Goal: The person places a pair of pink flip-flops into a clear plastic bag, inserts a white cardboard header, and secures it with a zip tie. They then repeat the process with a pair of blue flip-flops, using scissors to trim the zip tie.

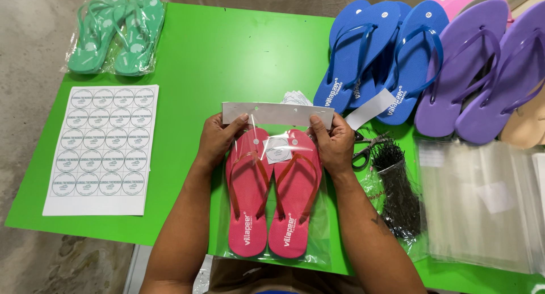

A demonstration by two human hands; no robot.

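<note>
Bagged pink flip-flops [275, 200] ran 12–6 o'clock; left hand [218, 139] and right hand [334, 142] pinched the white header strip [278, 113] at either end, equally near.

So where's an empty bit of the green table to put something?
The widest bare patch of the green table lies between the bagged green sandals and the blue sandals, above the bagged pink sandals. A narrower strip runs beside the sticker sheet. The right side is crowded.

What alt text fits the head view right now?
Both hands, left hand and right hand, grip the white top strip of a clear bag holding pink flip-flops on a green table. A sticker sheet lies left; blue flip-flops and purple flip-flops lie right.
</note>
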